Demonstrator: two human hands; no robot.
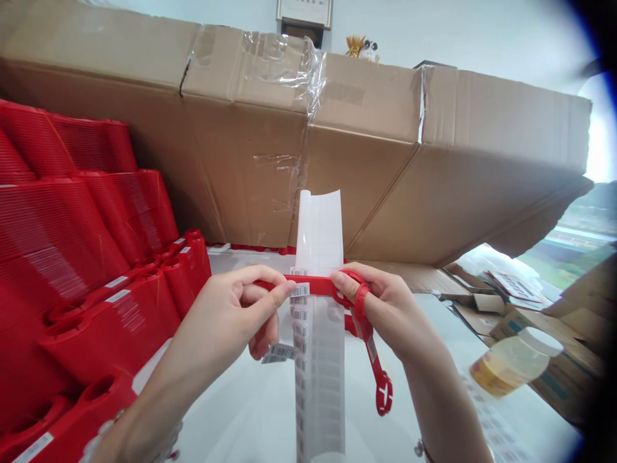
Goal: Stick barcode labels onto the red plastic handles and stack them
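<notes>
White bench (250, 418) here, big cardboard box (250, 161) behind it, red plastic pieces (53, 225) stacked on the left. Red strap (313, 285) runs level, left to right, over a label sheet (321, 386), pinched tight by left hand (236, 308) and right hand (388, 308).

We look from a camera worn on the person's head, facing forward and down, with the left hand (236, 308) and right hand (390, 308) close below us in the lower middle of the frame. The tabletop (231, 424) runs away from us toward a large cardboard box (299, 161) straight ahead, stacked red plastic crates (72, 257) crowd our left, and a dark curved lens edge (605, 399) rims the right.
</notes>
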